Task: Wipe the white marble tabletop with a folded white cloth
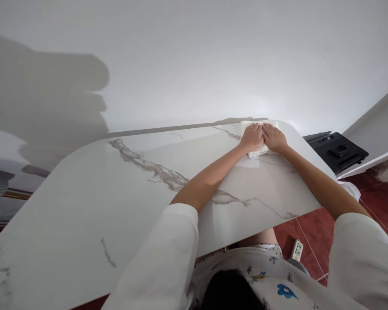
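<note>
A white cloth [260, 148] with a rough, textured surface lies on the table's far edge, toward the right corner. My left hand [252, 137] presses down on its left part, fingers close together and curled onto it. Right beside it, my right hand [274, 137] grips the other side of the cloth, and the two hands nearly touch at the thumbs. Both arms stretch forward over the white marble-patterned table [93, 185], which has grey-brown veins and rounded corners. The palms and part of the cloth beneath them are hidden.
A white wall [194, 64] rises just behind the table, with shadows on its left. A black case [339, 150] stands past the table's right end. On the red tiled floor [310, 237] lies a white power strip [297, 249]. A white plastic bag [351, 189] sits by the right edge.
</note>
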`<action>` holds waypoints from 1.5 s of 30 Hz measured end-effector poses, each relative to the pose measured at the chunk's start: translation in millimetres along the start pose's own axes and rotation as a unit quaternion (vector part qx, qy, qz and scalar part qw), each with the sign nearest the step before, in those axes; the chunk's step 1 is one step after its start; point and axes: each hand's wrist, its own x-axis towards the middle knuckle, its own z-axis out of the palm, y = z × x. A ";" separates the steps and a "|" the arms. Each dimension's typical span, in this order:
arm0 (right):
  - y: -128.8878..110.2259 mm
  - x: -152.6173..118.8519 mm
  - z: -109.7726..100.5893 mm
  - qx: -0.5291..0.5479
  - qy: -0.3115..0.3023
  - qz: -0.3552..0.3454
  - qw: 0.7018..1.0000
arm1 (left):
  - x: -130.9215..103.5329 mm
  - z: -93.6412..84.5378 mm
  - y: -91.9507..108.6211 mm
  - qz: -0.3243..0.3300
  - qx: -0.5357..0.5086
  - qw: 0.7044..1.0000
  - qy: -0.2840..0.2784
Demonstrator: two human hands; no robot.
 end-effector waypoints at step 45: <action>-46.2 -191.4 -65.6 -0.049 0.022 -0.027 0.998 | -144.7 -29.4 129.1 0.039 0.003 0.999 -0.032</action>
